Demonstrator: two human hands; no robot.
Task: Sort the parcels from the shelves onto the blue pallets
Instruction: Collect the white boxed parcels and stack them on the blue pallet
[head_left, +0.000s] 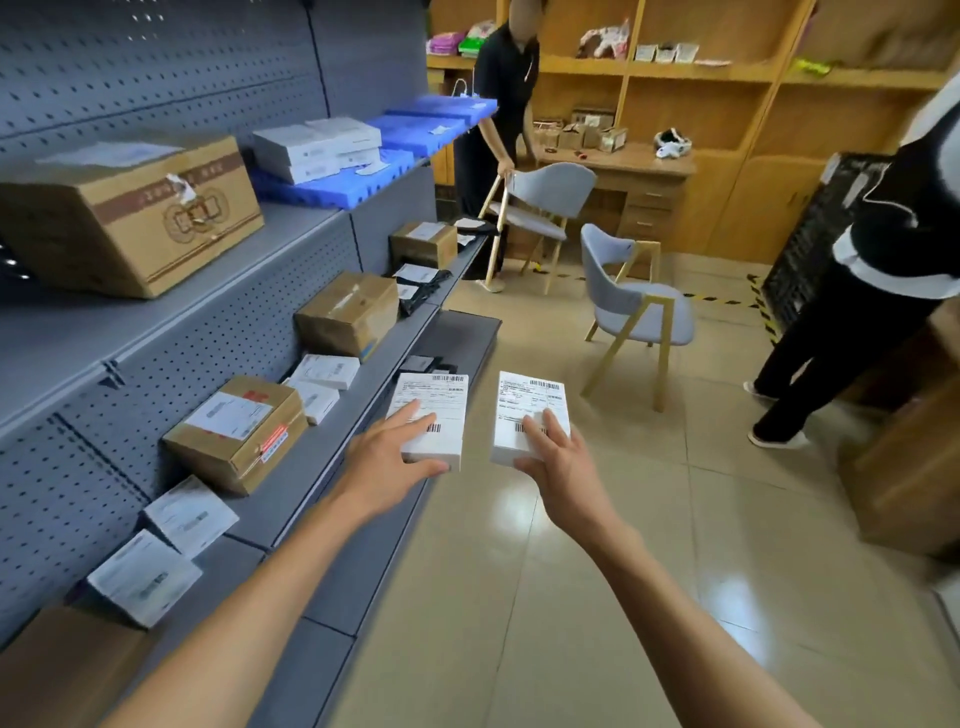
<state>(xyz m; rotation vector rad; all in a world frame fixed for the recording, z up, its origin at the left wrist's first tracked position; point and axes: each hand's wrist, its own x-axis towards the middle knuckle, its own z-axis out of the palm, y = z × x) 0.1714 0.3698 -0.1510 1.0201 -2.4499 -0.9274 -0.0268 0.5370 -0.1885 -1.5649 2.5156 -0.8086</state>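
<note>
Matt grey perforated metal shelving (218, 332), brown cardboard boxes (236, 431), paper-labelled white cartons (431, 415), glossy floor tiles (597, 597).

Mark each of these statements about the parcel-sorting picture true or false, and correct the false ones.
1. Each hand holds a white box. True: the left hand grips the left white box, and the right hand grips the right white box.
2. The blue pallets lie on the floor. False: they sit on the top shelf.
3. White boxes are stacked on a blue pallet. True: the stacked boxes rest on the nearest pallet.
4. Both chairs are occupied. False: the near chair and the far chair are both empty.
5. The large brown carton stands on the lowest shelf. False: it is on the top shelf.
</note>
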